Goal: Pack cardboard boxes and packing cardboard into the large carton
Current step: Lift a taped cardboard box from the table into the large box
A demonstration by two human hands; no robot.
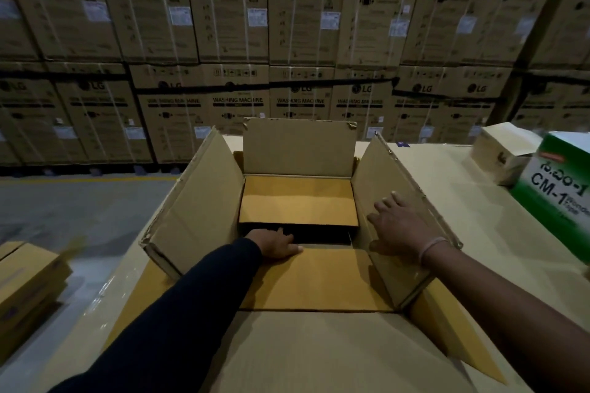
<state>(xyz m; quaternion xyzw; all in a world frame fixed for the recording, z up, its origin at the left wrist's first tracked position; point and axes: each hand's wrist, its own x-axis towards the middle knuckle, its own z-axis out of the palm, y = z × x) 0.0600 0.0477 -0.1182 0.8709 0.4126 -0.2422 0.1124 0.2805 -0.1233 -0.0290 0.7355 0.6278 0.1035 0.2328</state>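
Observation:
The large carton [198,195] stands open in front of me, all its flaps spread up and out. Inside lie two flat brown cardboard boxes: a far one [297,201] and a near one [319,277], with a dark gap between them. My left hand [276,244], in a dark sleeve, presses on the far edge of the near box, fingers curled over into the gap. My right hand [397,223], with a pink wrist band, rests flat with spread fingers against the carton's right flap [376,175].
The carton sits on a broad cardboard-covered surface [463,233]. A green and white box [558,188] and a small brown box [501,153] stand at the right. More brown boxes [28,281] lie lower left. Stacked washing-machine cartons [236,41] wall off the back.

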